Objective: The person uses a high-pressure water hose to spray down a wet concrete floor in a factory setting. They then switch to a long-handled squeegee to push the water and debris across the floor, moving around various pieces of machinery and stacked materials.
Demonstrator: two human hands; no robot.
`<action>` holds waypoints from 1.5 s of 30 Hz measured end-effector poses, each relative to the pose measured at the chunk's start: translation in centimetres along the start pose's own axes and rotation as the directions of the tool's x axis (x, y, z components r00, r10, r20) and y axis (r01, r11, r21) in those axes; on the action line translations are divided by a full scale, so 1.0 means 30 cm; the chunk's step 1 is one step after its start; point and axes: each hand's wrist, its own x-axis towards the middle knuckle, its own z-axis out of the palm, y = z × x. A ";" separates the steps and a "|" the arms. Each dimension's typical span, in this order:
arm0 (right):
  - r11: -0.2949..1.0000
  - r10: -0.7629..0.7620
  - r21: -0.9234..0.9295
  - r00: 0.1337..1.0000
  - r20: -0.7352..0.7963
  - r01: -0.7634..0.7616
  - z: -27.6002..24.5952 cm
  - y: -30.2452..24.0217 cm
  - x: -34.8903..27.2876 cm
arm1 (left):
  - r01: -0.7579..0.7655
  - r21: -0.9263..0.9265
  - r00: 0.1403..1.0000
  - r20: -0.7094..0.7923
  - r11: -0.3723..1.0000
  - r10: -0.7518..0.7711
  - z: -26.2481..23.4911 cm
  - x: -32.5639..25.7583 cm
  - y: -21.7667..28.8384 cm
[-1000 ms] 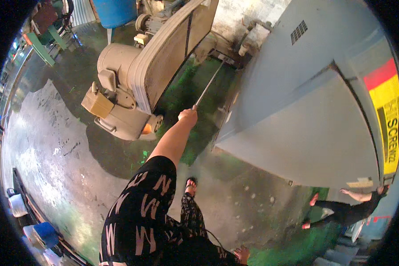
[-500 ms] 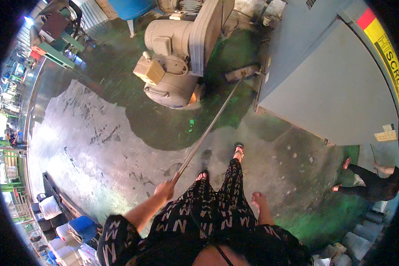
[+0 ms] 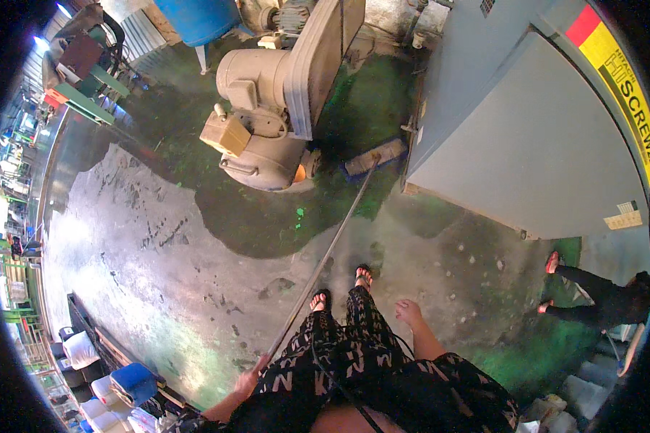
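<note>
My left hand is closed round the upper part of a mop handle, low and left of my legs. The long thin handle slants away to the right across the floor. At its far end the mop has a wide flat head with a bluish edge. It lies on the wet dark green floor between a beige motor-driven machine and a grey cabinet. My right hand hangs beside my right leg, its fingers loosely curled, with nothing seen in it.
The dusty beige machine stands ahead, a blue tank behind it. The large grey cabinet fills the right. Another person is at far right. Blue and white containers stand at lower left. A dark wet patch covers the floor ahead.
The mop head has been drawn back toward me, away from the wall. My left hand has pulled back along my side with the handle. My feet and the view have shifted slightly.
</note>
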 end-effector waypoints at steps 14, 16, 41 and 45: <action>0.776 -0.420 -0.519 0.908 0.001 0.359 -0.042 -0.787 -0.009 | -0.242 0.122 0.953 -0.154 0.962 0.260 -0.261 0.534 0.901; 0.694 -0.563 -0.516 0.825 0.047 0.503 0.095 -0.810 -0.049 | -0.242 0.084 0.965 -0.082 0.967 0.249 -0.241 0.344 0.780; 0.335 -0.787 -0.426 0.498 0.364 0.840 0.092 -0.411 -0.253 | -0.030 0.591 0.976 -0.156 0.806 0.151 -0.314 -0.720 1.012; 0.386 -0.760 -0.555 0.594 0.261 0.737 -0.184 -0.283 -0.094 | -0.007 0.338 0.996 -0.083 0.941 0.037 -0.072 -0.525 1.184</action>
